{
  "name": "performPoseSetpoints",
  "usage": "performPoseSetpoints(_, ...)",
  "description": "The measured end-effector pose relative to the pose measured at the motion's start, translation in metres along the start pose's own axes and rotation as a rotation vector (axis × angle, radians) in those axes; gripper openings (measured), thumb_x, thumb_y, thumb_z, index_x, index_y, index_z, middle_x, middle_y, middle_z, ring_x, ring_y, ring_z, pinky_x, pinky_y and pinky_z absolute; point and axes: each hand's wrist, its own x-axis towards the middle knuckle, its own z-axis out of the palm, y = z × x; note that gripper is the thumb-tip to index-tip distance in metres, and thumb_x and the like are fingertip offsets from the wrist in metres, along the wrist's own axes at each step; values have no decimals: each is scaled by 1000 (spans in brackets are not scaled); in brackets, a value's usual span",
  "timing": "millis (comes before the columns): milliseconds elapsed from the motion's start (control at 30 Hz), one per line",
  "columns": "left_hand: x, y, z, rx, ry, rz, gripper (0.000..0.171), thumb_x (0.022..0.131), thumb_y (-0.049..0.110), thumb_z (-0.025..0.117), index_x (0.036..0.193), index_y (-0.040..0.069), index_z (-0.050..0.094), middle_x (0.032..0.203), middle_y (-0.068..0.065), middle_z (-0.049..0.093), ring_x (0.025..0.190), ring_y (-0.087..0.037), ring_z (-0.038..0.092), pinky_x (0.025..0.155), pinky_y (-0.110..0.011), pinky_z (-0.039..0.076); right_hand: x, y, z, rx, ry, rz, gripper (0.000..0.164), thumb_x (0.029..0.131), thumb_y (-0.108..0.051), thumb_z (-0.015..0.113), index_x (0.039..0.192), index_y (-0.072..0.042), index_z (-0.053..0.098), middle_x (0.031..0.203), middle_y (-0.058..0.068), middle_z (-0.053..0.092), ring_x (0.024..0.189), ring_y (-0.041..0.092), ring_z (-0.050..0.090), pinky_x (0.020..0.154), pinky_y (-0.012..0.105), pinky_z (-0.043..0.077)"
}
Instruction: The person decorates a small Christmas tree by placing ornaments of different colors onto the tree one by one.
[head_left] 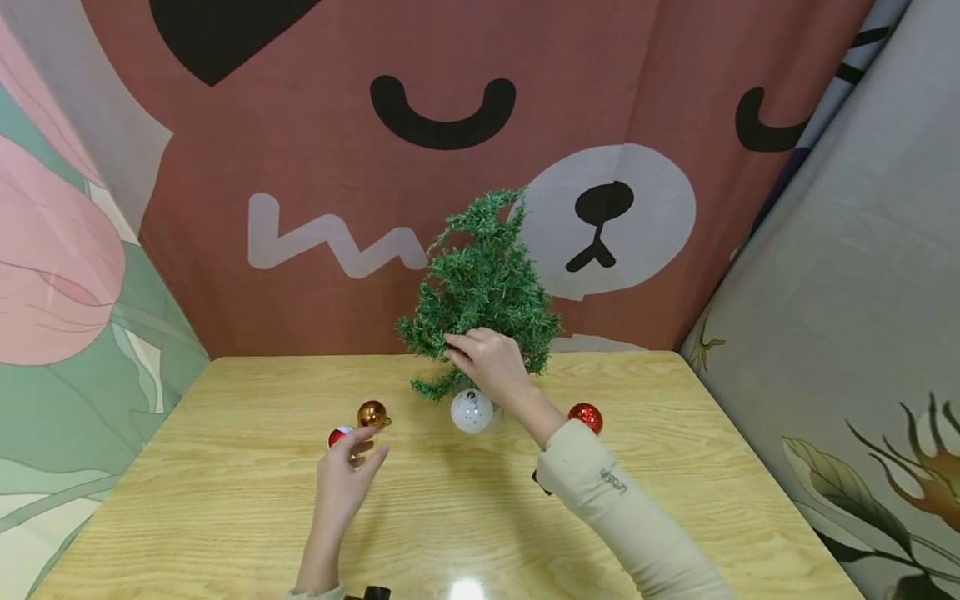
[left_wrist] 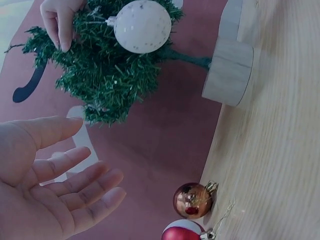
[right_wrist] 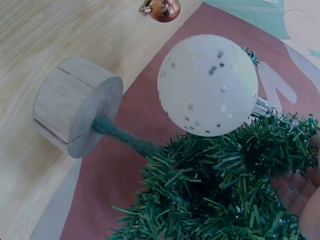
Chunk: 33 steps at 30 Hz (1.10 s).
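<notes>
A small green artificial Christmas tree [head_left: 487,287] stands toward the back of the table. My right hand [head_left: 489,362] is at its lower front and grips a branch, with greenery partly hiding the fingers in the right wrist view. From the branches hangs a white speckled ball ornament [right_wrist: 207,85], below the hand. My left hand [head_left: 347,479] hovers over the table on the left, palm facing the tree in its wrist view, fingers loosely bent and holding nothing. Close to its fingertips are a copper-gold ball [head_left: 372,414] and a red-and-white ball [left_wrist: 182,231], partly hidden by the hand in the head view.
A glittery red ball [head_left: 587,417] lies right of the tree, beyond my right forearm. The tree's round wooden base [left_wrist: 227,72] rests on the light wood table [head_left: 247,500]. Behind the table hangs a reddish-brown bear-print cloth [head_left: 300,142]. A small black object [head_left: 542,482] peeks out by my right sleeve.
</notes>
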Motion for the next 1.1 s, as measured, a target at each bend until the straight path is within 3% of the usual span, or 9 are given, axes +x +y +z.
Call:
performPoseSetpoints(200,3,-5,-5,18,41,23,27,79,3,66,103,-8,60,96,-21,61,87,-35,59,74,-40,50,-1,-1,-1,6,1,8,16,79,-15,68,93,-8,71,76,2,66,65,13,60,58,24,50)
performPoseSetpoints(367,5,-9,-10,17,54,-4,27,80,4,66,103,-8,60,96,-23,61,87,-34,59,74,-40,50,-1,0,-1,13,6,8,15,78,-13,69,92,-8,72,75,2,65,65,12,59,58,24,50)
performPoseSetpoints(600,7,-14,-16,14,65,-25,28,80,3,66,105,-8,59,98,-23,61,90,-33,58,69,-14,46,-1,0,-1,38,-3,11,15,78,-11,69,92,-7,71,76,2,65,66,13,59,59,24,50)
performPoseSetpoints(700,9,-16,-17,4,75,-36,27,79,1,65,104,-8,60,97,-23,61,90,-33,58,67,-8,42,-1,0,-1,32,-18,13,14,79,-13,68,92,-8,71,76,1,65,67,12,59,60,24,50)
performPoseSetpoints(933,10,-24,-17,-5,79,-52,27,79,0,65,103,-9,60,96,-25,61,90,-34,58,67,-8,42,-1,-1,-3,60,-39,17,14,80,-10,67,93,-6,71,76,3,65,69,14,59,62,24,50)
performPoseSetpoints(1100,11,-31,-17,-17,81,-65,28,78,-2,66,104,-10,60,100,-26,60,92,-37,58,68,-17,48,-2,0,-3,69,-38,17,14,80,-10,67,92,-6,71,77,2,64,69,13,59,62,23,50)
